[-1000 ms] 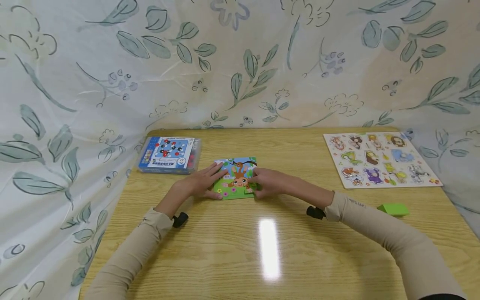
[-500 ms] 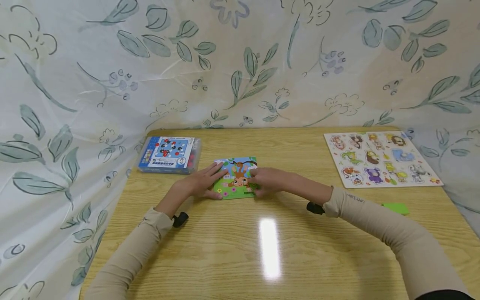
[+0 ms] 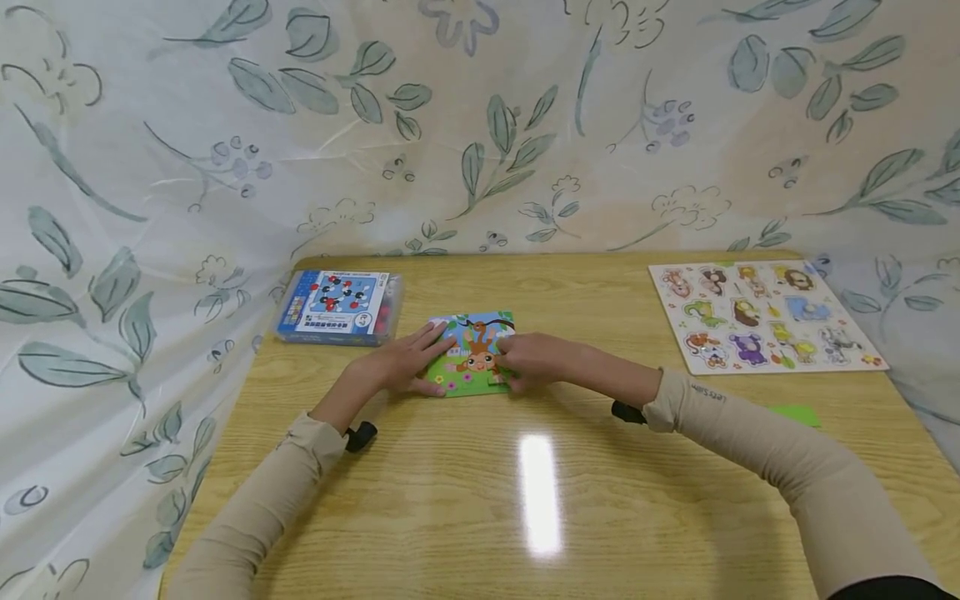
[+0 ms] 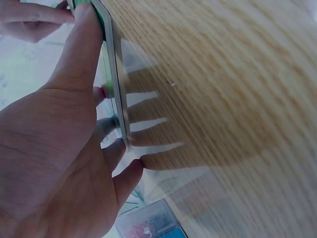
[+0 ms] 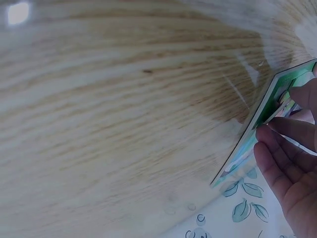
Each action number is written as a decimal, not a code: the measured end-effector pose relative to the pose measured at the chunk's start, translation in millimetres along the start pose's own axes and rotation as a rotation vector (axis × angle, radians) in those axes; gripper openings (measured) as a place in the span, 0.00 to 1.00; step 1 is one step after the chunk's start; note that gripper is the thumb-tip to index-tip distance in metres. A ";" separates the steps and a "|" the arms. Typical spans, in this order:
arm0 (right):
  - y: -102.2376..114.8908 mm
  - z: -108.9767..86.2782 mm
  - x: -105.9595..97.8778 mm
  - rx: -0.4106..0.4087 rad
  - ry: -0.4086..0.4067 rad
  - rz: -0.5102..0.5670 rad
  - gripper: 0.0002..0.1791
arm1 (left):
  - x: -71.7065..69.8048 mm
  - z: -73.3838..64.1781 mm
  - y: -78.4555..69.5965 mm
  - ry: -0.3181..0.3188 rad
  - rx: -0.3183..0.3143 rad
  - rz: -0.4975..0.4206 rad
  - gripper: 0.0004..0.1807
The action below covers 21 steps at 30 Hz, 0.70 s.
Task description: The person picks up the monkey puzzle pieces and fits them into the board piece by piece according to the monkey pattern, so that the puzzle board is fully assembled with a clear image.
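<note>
A small square picture puzzle (image 3: 467, 383) with a monkey on green and blue lies flat at the middle of the table. My left hand (image 3: 405, 362) rests on its left side, fingers spread; in the left wrist view the thumb (image 4: 81, 47) presses the near edge. My right hand (image 3: 536, 360) is over the right side of the board. Between its thumb and forefinger it pinches a puzzle piece (image 5: 283, 108), tilted against the board in the right wrist view. Much of that piece is hidden behind the fingers.
A clear plastic box (image 3: 337, 307) with a molecule picture stands at the back left. At the back right lies a white animal peg board (image 3: 765, 321). A green block (image 3: 798, 414) shows partly behind the right sleeve (image 3: 750, 433). A floral cloth (image 3: 480, 125) hangs behind the table.
The piece in my right hand has tipped and settled lower at the board's right side. My right forearm has shifted slightly, covering more of the green block. The left hand keeps its place.
</note>
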State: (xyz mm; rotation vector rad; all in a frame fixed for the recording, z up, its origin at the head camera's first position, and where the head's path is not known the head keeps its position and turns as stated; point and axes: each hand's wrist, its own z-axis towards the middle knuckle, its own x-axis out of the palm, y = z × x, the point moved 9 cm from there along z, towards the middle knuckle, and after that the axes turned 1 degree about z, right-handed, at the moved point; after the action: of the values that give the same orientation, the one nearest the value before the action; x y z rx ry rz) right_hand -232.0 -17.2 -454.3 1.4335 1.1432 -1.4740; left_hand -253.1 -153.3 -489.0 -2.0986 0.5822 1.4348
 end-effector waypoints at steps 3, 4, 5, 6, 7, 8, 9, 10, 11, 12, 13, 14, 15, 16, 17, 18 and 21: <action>-1.1 1.0 -1.6 -0.003 0.001 -0.001 0.04 | -1.0 0.1 -0.2 0.001 -0.006 0.000 0.50; -1.8 1.4 -1.6 -0.001 0.007 -0.004 0.04 | -1.1 0.3 -0.2 0.000 -0.008 0.002 0.50; -2.2 1.8 -1.6 0.000 0.011 -0.004 0.04 | -1.0 0.4 -0.2 -0.001 -0.010 0.003 0.50; -2.3 2.0 -1.3 -0.001 0.016 -0.009 0.04 | -0.5 0.8 -0.4 -0.002 -0.009 0.006 0.50; -2.4 2.0 -0.6 -0.002 0.023 -0.019 0.04 | 0.2 1.0 -0.6 0.001 -0.010 0.004 0.50; -1.7 1.9 0.2 -0.010 0.028 -0.030 0.04 | 1.2 1.1 -0.8 0.005 -0.011 0.004 0.50; -1.0 1.6 0.9 -0.016 0.032 -0.041 0.05 | 2.3 1.2 -1.0 0.009 -0.012 0.004 0.50; -0.1 1.1 1.5 -0.023 0.033 -0.053 0.05 | 3.2 1.2 -1.3 0.013 -0.014 0.003 0.50; 1.0 0.5 1.8 -0.032 0.028 -0.067 0.06 | 4.1 1.2 -1.9 0.015 -0.014 0.003 0.50; 1.7 -0.2 2.5 -0.038 0.026 -0.081 0.06 | 4.6 1.3 -2.6 0.016 -0.012 0.003 0.50; 2.0 -1.0 3.5 -0.041 0.023 -0.091 0.06 | 4.7 1.4 -3.3 0.016 -0.011 0.000 0.50; 2.4 -1.5 3.9 -0.044 0.016 -0.098 0.07 | 4.4 1.3 -3.8 0.014 -0.012 -0.002 0.50; 2.4 -2.1 4.2 -0.045 0.008 -0.103 0.07 | 3.9 1.4 -4.2 0.011 -0.010 -0.002 0.50; 2.1 -2.6 4.9 -0.049 -0.003 -0.110 0.07 | 3.1 1.3 -4.5 0.011 -0.012 -0.003 0.50; 2.6 -2.9 4.3 -0.056 -0.019 -0.106 0.07 | 2.3 1.0 -4.3 0.012 -0.016 -0.004 0.50; 2.6 -3.0 4.2 -0.060 -0.029 -0.099 0.07 | 1.6 0.9 -3.9 0.014 -0.020 -0.002 0.50; 2.2 -3.4 2.1 -0.070 -0.061 -0.091 0.07 | -0.6 1.0 -2.5 0.012 -0.029 0.007 0.50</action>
State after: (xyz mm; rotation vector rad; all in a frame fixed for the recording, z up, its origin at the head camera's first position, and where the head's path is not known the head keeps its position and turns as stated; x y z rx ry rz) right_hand -229.0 -14.4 -456.4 1.2959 1.2244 -1.5148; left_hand -252.5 -150.6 -488.3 -2.1307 0.5774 1.4441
